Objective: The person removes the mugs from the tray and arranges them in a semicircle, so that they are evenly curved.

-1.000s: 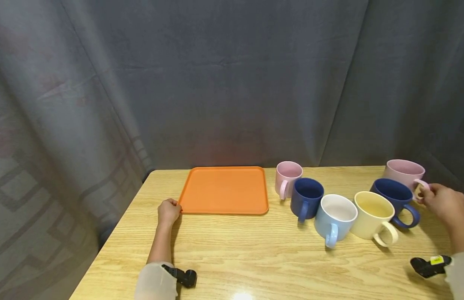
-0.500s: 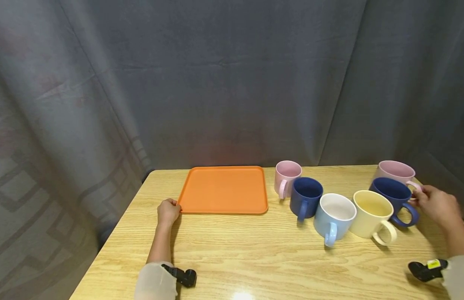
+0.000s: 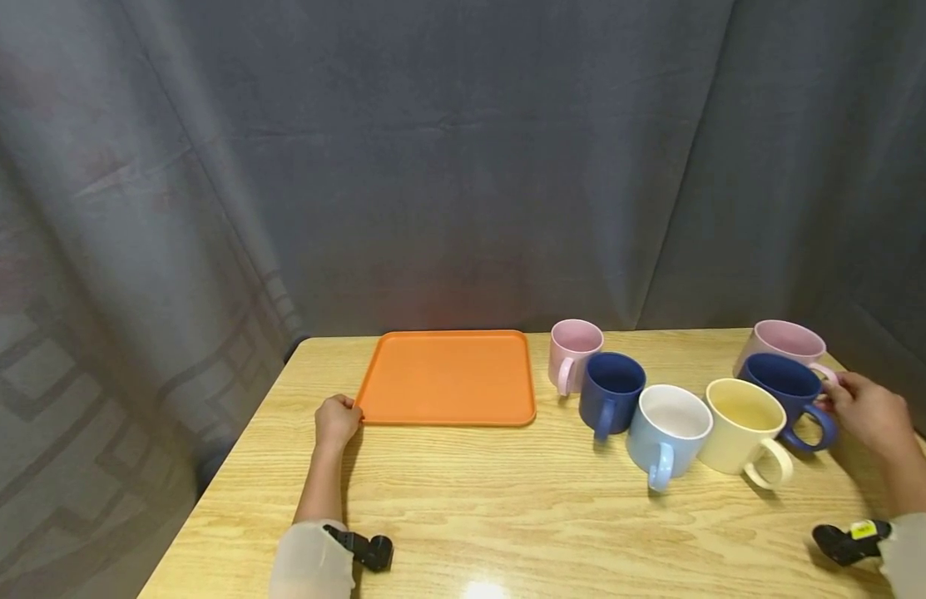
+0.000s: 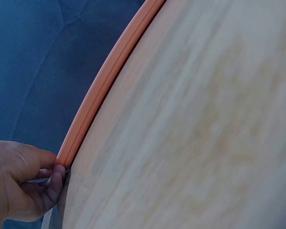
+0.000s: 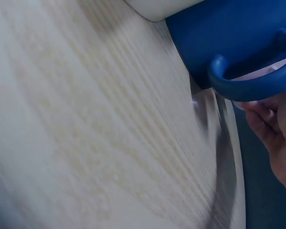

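My left hand (image 3: 337, 422) pinches the near left corner of an orange tray (image 3: 446, 378) lying flat on the table. The left wrist view shows thumb and fingers closed on the tray rim (image 4: 102, 83). At the far right, my right hand (image 3: 873, 412) holds the handle of a large pink mug (image 3: 790, 339), which stands upright at the back. A large navy mug (image 3: 783, 383) stands directly in front of that pink mug and covers part of it. In the right wrist view the navy mug's handle (image 5: 250, 88) hides some of my fingers.
Left of the navy mug are a cream mug (image 3: 740, 441), a light blue mug (image 3: 663, 445), a smaller navy mug (image 3: 611, 399) and a smaller pink mug (image 3: 571, 358), in a slanting row. The wooden table (image 3: 470, 499) ends at a grey curtain (image 3: 448, 166).
My right hand has shifted the large pink mug to the left, up close behind the large navy mug, mostly during the first half second. My left hand and the tray have stayed put.
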### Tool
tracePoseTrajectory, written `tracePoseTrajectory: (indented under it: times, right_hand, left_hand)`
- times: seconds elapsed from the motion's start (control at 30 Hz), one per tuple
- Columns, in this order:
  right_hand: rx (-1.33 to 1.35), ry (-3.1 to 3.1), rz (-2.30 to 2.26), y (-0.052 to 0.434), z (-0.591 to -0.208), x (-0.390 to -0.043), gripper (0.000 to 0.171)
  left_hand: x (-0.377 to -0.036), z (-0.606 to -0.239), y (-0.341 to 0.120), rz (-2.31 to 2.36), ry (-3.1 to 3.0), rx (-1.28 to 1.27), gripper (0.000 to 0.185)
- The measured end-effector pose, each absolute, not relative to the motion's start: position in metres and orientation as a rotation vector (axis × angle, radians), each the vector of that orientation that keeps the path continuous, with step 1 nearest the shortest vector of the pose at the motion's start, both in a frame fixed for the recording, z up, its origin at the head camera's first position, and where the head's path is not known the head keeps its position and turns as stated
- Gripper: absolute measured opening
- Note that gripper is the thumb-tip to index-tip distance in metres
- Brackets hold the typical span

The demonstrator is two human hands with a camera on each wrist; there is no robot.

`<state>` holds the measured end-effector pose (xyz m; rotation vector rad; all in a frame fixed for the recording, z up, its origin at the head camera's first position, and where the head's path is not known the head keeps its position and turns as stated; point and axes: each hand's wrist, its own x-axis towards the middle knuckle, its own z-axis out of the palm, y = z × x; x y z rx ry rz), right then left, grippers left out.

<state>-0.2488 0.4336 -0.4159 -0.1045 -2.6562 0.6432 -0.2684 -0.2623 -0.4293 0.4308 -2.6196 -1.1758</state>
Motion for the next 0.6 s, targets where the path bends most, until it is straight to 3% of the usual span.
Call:
tracePoseTrajectory:
  times: [0.43,0.6]
  right_hand:
    - [-0.232,-2.737,0.684,0.445,-0.419,-0.25,0.054]
    - [-0.465,-2.639,0.743,0.451,-0.416,-0.257,0.063]
  left_hand:
    - [-0.27,-0.431,-0.264,-1.134,-2.655,0.409,0.011]
    - [-0.27,-0.429,-0.264,-1.122,-2.682,0.395,0.011]
